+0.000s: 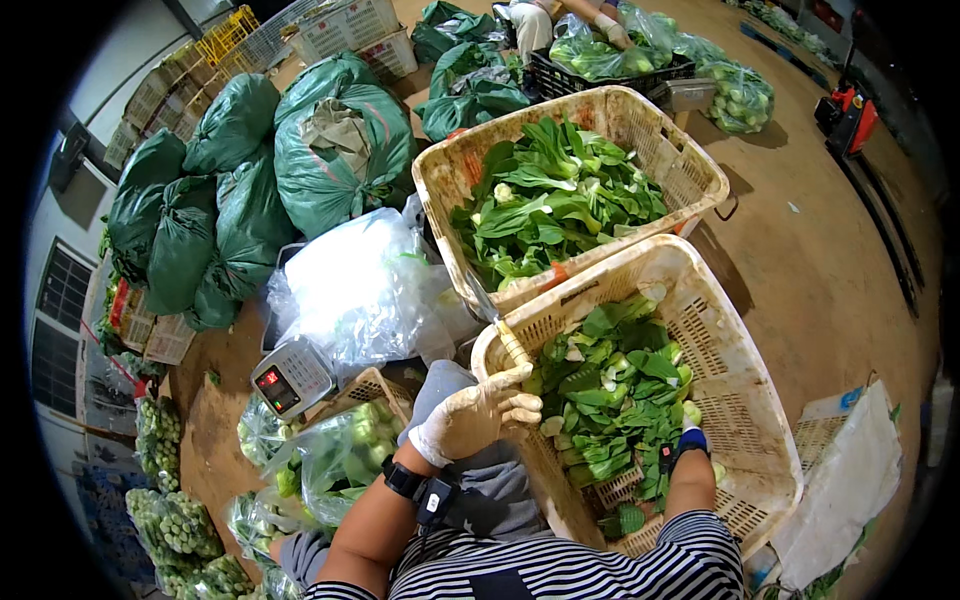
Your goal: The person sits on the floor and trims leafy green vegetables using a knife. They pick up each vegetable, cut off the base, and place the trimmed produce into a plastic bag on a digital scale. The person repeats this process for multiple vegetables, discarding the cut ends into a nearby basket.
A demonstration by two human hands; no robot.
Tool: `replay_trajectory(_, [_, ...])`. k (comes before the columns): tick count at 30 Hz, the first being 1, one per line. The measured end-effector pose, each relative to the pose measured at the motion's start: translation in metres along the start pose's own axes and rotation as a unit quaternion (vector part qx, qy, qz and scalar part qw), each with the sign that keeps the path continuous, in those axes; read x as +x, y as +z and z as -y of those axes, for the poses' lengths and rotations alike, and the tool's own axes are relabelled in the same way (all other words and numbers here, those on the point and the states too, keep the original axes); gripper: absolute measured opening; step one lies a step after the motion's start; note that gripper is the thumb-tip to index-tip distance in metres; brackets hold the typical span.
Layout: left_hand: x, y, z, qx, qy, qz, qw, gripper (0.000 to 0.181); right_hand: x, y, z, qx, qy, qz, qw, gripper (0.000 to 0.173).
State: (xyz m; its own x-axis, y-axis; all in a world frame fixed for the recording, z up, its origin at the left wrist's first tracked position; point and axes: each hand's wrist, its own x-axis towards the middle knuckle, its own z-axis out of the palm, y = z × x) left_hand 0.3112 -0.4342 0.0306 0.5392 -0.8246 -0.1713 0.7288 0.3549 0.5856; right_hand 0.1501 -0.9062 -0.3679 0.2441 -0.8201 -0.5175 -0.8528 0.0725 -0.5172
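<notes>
My left hand (484,416), in a pale glove, is at the near left rim of the nearer cream plastic crate (742,352). Its fingers are curled around the lower end of the yellow-wrapped handle of a knife (513,343); the blade points up and away, towards the farther crate. Inside the nearer crate lie loose bok choy heads and leaves (607,390). My right hand (690,429) reaches down at the right side of these greens, beside a pale bok choy stem; its fingers are mostly hidden. More bok choy (555,187) fills the bottom of the farther crate (694,172).
Clear plastic bags (360,277) and a digital scale (292,379) are left of the crates. Bagged greens (345,457) sit by my knee. Green sacks (341,150) are piled behind. A co-worker's gloved hand (615,34) touches bagged vegetables. A pallet jack (851,124) stands right.
</notes>
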Motion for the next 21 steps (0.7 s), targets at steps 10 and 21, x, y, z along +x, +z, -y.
replay_trajectory(10, [-0.010, 0.000, 0.002, 0.007, 0.021, 0.003, 1.000, 0.077, -0.108, -0.058, -0.017, 0.197, 0.058, -0.202, 0.958, 0.084])
replay_trajectory(21, [-0.017, 0.061, 0.011, 0.495, 0.228, -0.006, 0.838, 0.101, -0.376, -0.144, 0.212, 0.418, -0.488, 0.168, 0.747, 0.084])
